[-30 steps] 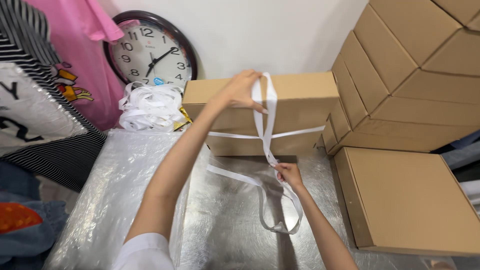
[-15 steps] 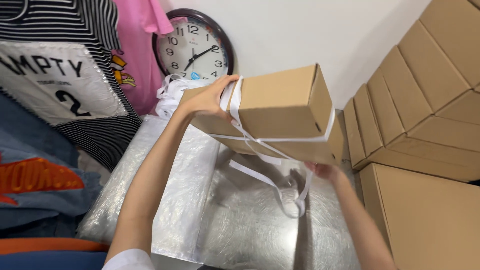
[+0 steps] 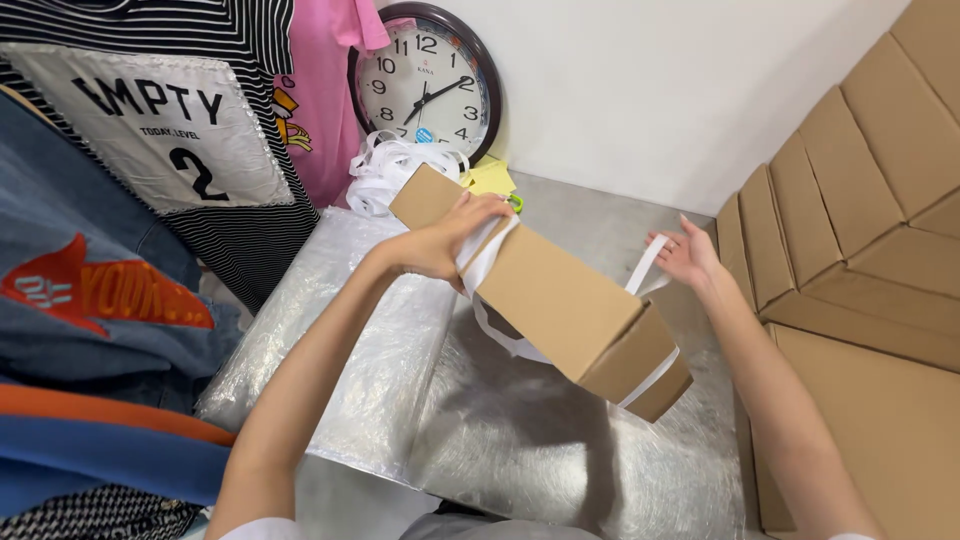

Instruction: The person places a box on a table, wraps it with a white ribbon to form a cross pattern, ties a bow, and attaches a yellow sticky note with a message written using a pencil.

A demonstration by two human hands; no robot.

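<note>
My left hand (image 3: 448, 243) grips a long brown cardboard box (image 3: 560, 300) near its far end, pinching white strap (image 3: 480, 262) against its top. The box is lifted and turned, its near end tilted down toward me. White strap wraps around the box and runs across its near end (image 3: 648, 378). My right hand (image 3: 684, 257) is behind the box on the right, fingers spread, with a length of the white strap (image 3: 645, 265) running through it.
A shiny silver table (image 3: 520, 440) lies below, with clear plastic film (image 3: 330, 330) over its left part. Stacked flat cardboard boxes (image 3: 860, 200) fill the right. A round wall clock (image 3: 425, 85), a pile of white strap (image 3: 395, 165) and hanging clothes (image 3: 150, 150) stand at the back and left.
The box came up off the table and swung round, so its end now points at me. My right hand moved from below the box up to its far right side.
</note>
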